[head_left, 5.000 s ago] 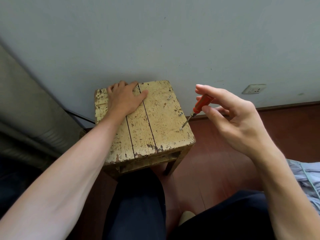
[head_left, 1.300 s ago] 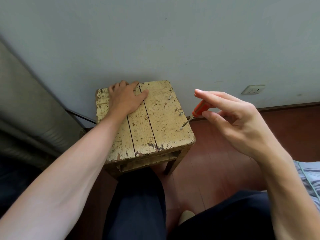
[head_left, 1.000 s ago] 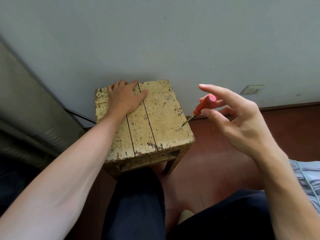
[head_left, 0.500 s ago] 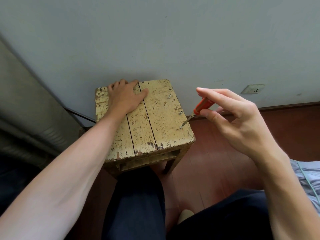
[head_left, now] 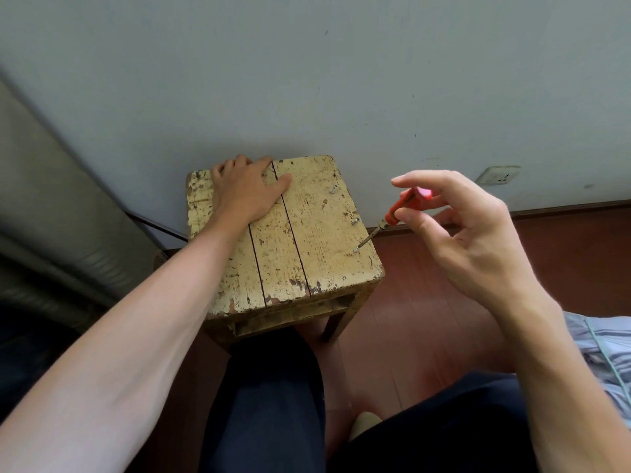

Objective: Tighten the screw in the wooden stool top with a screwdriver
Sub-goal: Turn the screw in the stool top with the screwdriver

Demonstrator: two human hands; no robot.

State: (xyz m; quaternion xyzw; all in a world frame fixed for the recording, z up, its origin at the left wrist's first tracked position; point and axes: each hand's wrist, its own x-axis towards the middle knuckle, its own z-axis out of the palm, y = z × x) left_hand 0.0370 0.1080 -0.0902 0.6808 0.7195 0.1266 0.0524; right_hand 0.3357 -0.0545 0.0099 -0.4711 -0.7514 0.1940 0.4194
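— Orange plastic handle, thin steel shaft: which way does your screwdriver (head_left: 393,216) point?
— Slanting down and left from your right hand (head_left: 471,240), which pinches the handle. Its tip meets the screw (head_left: 356,250) near the stool top's (head_left: 317,240) right edge.
— And the wood?
— Three planks with chipped yellow paint. Your left hand (head_left: 244,192) lies flat on the far left corner.

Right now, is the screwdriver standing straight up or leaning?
Leaning. The screwdriver has its tip at the screw in the stool top, handle slanting toward the right hand pinching it.
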